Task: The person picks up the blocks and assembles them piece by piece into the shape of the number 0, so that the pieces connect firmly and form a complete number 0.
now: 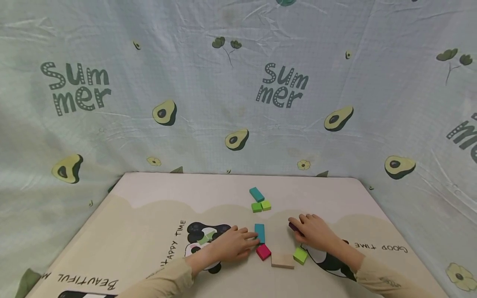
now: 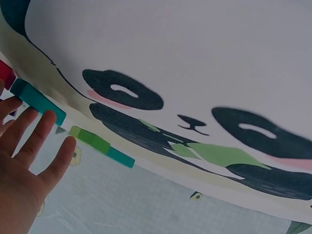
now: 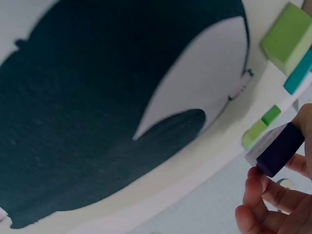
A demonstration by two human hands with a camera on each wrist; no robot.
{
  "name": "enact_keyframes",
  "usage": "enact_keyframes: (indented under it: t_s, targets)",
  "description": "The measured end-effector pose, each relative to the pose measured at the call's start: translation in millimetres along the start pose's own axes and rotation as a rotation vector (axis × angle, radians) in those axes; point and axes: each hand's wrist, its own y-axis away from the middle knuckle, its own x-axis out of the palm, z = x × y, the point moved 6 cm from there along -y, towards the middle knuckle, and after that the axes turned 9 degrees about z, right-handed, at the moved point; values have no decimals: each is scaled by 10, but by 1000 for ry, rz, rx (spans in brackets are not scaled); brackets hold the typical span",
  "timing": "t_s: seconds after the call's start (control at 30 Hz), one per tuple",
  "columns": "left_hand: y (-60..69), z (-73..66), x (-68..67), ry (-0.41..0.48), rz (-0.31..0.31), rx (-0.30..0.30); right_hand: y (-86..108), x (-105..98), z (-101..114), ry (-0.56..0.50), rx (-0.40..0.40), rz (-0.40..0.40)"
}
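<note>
Beside a teal block [image 1: 260, 233] on the table, the left hand [image 1: 234, 245] has its fingers spread, fingertips at the block's left edge. In the left wrist view those fingers of the left hand [image 2: 31, 161] reach to the teal block [image 2: 38, 101]. The right hand [image 1: 316, 232] pinches a dark purple block [image 1: 293, 226] to the right of the teal one. The right wrist view shows the purple block [image 3: 280, 149] between thumb and fingers of the right hand [image 3: 287, 190]. A red block [image 1: 263, 252] lies just below the teal block.
A wooden plank [image 1: 282, 261] and a lime block [image 1: 300, 255] lie nearer the front, between the hands. Farther back are another teal block [image 1: 256, 194], a green block [image 1: 256, 207] and a lime block [image 1: 266, 205]. A printed cloth [image 1: 201, 82] hangs behind the table [image 1: 149, 194].
</note>
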Motion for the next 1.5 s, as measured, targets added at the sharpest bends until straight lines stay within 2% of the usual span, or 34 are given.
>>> enact_keyframes:
  t_s: [0.27, 0.67, 0.93, 1.2, 1.37, 1.5]
  targets:
    - [3, -24, 30, 12, 9, -1, 73, 139, -19, -58, 60, 111]
    - [7, -3, 14, -11, 4, -4, 62, 209, -59, -167, 92, 200]
    - [0, 7, 32, 2, 14, -7, 107, 256, -109, -195, 41, 284]
    - [-5, 22, 44, 3, 16, -11, 175, 138, -150, -227, -60, 278]
    - [-5, 22, 51, 3, 15, -11, 187, 157, -151, -294, -68, 353]
    - [-2, 18, 56, 4, 16, -9, 192, 195, -154, -302, -68, 369]
